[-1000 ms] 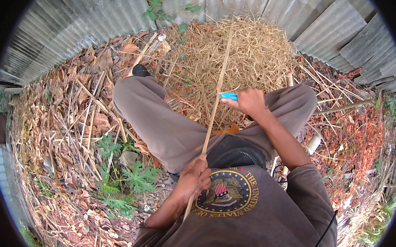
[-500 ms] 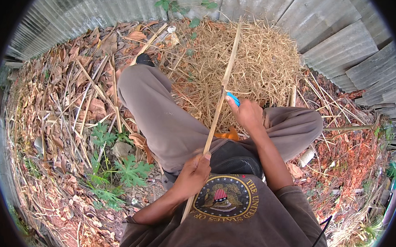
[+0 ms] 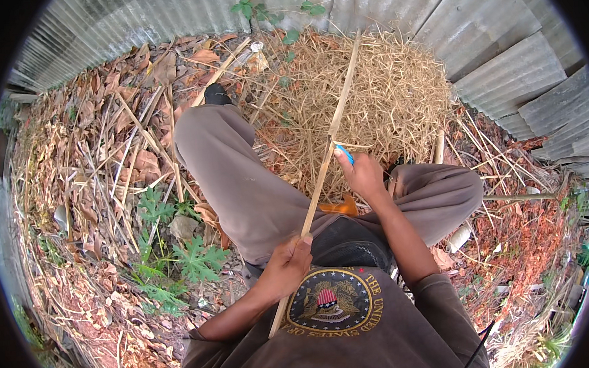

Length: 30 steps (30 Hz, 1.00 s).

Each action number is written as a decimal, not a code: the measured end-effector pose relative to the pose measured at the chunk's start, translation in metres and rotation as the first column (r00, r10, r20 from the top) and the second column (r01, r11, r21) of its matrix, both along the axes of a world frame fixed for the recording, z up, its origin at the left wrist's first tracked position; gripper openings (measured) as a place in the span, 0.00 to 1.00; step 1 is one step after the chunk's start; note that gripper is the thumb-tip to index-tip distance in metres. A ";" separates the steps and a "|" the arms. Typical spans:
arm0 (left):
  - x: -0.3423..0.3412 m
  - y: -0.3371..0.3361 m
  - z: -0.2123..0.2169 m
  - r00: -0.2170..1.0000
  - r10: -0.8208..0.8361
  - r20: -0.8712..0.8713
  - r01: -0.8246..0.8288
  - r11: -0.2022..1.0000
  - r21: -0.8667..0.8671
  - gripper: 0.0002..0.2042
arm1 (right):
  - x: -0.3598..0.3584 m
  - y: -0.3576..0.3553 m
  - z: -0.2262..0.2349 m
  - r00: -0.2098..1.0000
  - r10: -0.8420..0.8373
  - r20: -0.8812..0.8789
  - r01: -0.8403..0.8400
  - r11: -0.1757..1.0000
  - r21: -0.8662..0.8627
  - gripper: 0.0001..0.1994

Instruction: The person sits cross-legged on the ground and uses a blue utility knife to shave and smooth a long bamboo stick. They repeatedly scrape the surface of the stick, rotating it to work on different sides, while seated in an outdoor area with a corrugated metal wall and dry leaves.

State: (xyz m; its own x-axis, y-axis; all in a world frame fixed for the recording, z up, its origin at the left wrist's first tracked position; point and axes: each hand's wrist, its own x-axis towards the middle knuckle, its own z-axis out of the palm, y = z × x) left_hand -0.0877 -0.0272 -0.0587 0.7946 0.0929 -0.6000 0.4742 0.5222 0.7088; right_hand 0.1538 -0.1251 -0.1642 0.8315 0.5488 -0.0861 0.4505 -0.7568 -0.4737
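Two hands are applied to one pale strip (image 3: 319, 189). By the fingers of the right hand (image 3: 364, 174), a blue tool (image 3: 344, 155) is grasped, its front end set against the strip around mid-length. The blade cannot be clearly made out. By the fingers of the left hand (image 3: 287, 263), the strip is clasped toward its lower end, with the thumb laid on top. A thin curl (image 3: 355, 146) is seen at the tool, extended to the right above the right hand. The strip is held diagonally across the lap: its lower end is placed over the dark shirt (image 3: 409, 341), beside a round emblem (image 3: 330, 300), and its upper end is directed over the shavings (image 3: 396, 92). Both legs are clad in grey-brown trousers (image 3: 230, 167) and spread, with the knees bent. Between the thighs, an orange item (image 3: 340, 206) is partly covered. On the left, the ground is covered with dry leaves (image 3: 94, 104) and loose sticks; nearer the person, a green plant (image 3: 200, 257) is rooted beside a stone (image 3: 183, 226). At the far side, the area is bounded by a corrugated fence (image 3: 166, 21).
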 end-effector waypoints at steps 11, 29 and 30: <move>0.019 -0.007 0.019 0.984 0.062 -0.164 -0.096 0.973 -0.208 0.15 | 0.029 -0.017 0.015 0.953 0.134 0.271 -0.075 0.973 -0.218 0.38; 0.029 0.015 0.023 0.984 0.060 -0.171 -0.093 0.977 -0.192 0.15 | 0.103 0.016 0.061 0.658 0.665 0.353 -0.523 0.741 -0.421 0.38; 0.029 0.016 0.021 0.984 0.052 -0.172 -0.087 0.976 -0.198 0.15 | 0.092 0.009 0.046 0.787 0.550 0.280 -0.454 0.823 -0.340 0.38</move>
